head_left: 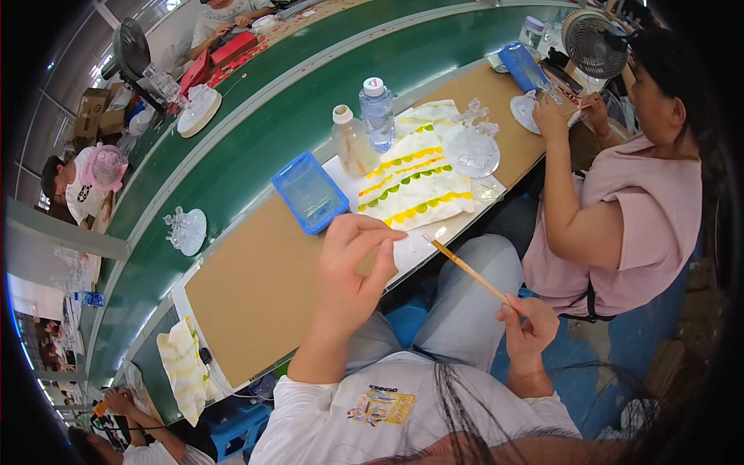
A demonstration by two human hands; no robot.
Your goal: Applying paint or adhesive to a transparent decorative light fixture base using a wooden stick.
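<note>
While the right hand [528,329] pinches the lower end of a thin wooden brush [467,270] between thumb and fingers, its tip points up-left toward a small clear piece [431,233] at the edge of the brown work board [256,287]. The left hand [353,263] is loosely curled above that edge; whether it holds anything cannot be told. Beyond lie a patterned cloth [415,182], a blue tray [310,192], two bottles [364,128] and a clear glass ornament [473,143].
</note>
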